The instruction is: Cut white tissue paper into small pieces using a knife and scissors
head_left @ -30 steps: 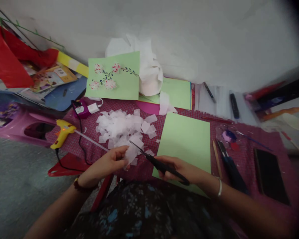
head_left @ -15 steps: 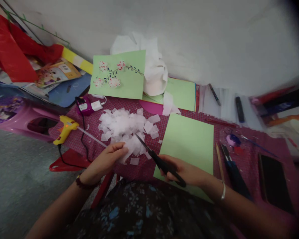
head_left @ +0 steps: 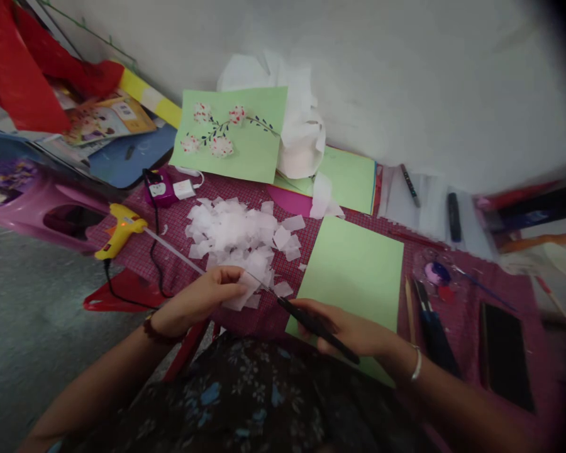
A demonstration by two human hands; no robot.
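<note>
Between the thumb and fingers of my left hand (head_left: 217, 290) is pinched a piece of thin white paper (head_left: 239, 298). My right hand (head_left: 342, 330) is closed round the black handles of a pair of scissors (head_left: 306, 318). The blades point left and meet the paper close to my left fingertips. Just beyond lies a loose heap of small white paper squares (head_left: 231, 229). Under and beside my right hand is a plain light green sheet (head_left: 353, 270).
A yellow glue gun (head_left: 122, 231) with its stick and cord sits left. At the back stand a green card with paper blossoms (head_left: 231, 135) and crumpled white paper (head_left: 304, 138). On the right are a paint palette (head_left: 436, 274), a dark phone (head_left: 505, 355) and a black marker (head_left: 454, 217).
The scissors have moved down, their blades now at the paper in my left hand instead of over the heap. The view has shifted slightly.
</note>
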